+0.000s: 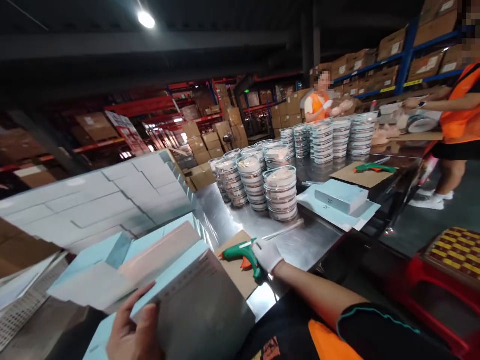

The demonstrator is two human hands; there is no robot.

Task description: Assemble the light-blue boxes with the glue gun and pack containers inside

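My bare left hand [137,325] grips the edge of a light blue box [210,300], its thumb and fingers on either side of the edge. The box leans in front of me, tilted, with a large greyish face towards me. My right hand [268,255], in a white glove, closes on the rear of a green glue gun [240,251] with orange tip and trigger. A clear glue stick [288,230] runs back from the gun. Under the gun lies a piece of cardboard [228,240] on the metal table [318,242].
Stacks of round clear containers [281,195] stand across the table. Beyond them are a flat blue box [343,195] and another green glue gun [375,168]. Piled pale boxes [112,195] rise at left. A red stool [435,290] stands right. Two people in orange vests work further off.
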